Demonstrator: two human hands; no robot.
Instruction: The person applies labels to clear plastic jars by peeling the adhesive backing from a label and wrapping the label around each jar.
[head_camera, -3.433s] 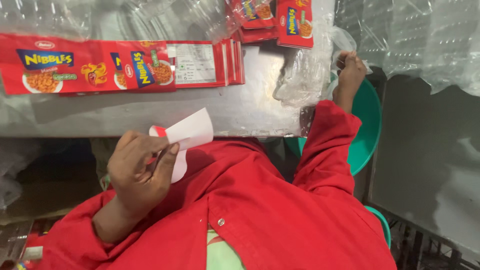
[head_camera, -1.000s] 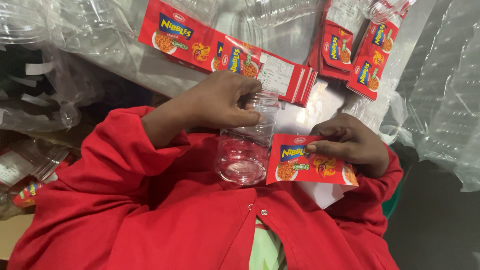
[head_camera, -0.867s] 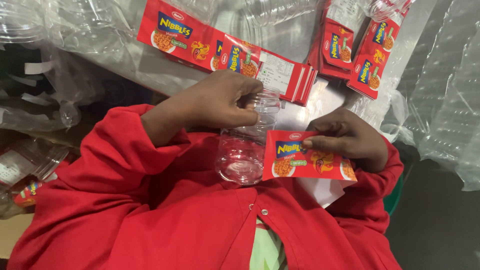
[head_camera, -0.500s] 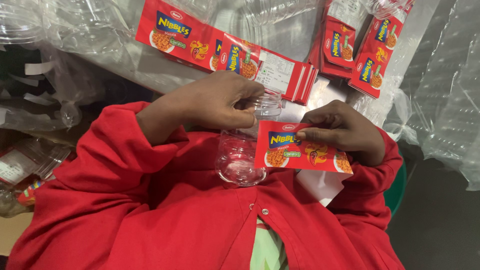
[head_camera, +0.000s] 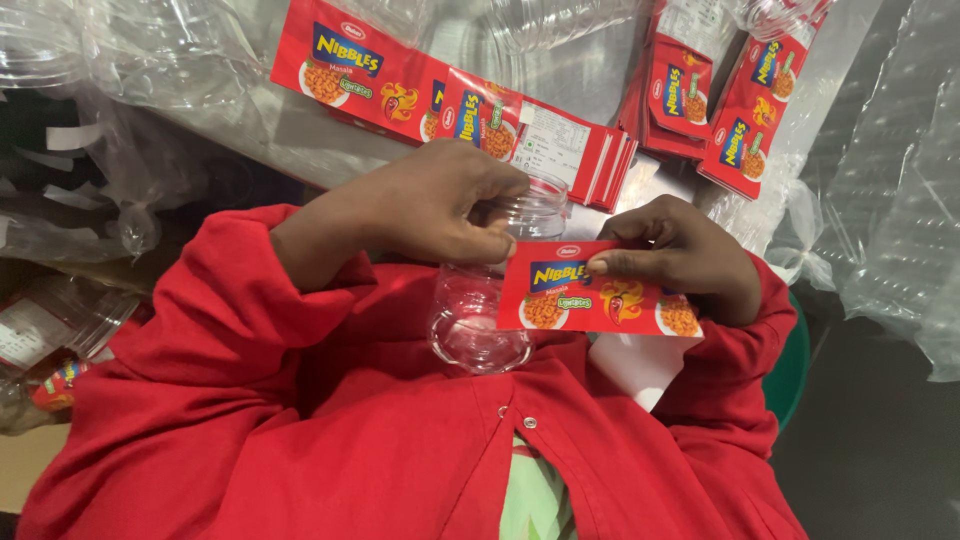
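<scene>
Comparing with half a second ago, I see the red label (head_camera: 598, 290), pinched by the right hand (head_camera: 680, 255), now meeting the clear plastic jar (head_camera: 487, 300) gripped by the left hand (head_camera: 440, 205) at frame centre; application is starting.

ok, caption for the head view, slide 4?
Left hand holds a clear plastic jar while right hand presses a red label against it.

My hands (head_camera: 560, 240) are working in a tight pocket between my chest and the worktop (head_camera: 300, 130) edge. Red label strips (head_camera: 450, 100) are lying just ahead of them, crumpled clear plastic bags (head_camera: 100, 120) are crowding my left, and more clear bags (head_camera: 900, 200) are closing my right.
</scene>
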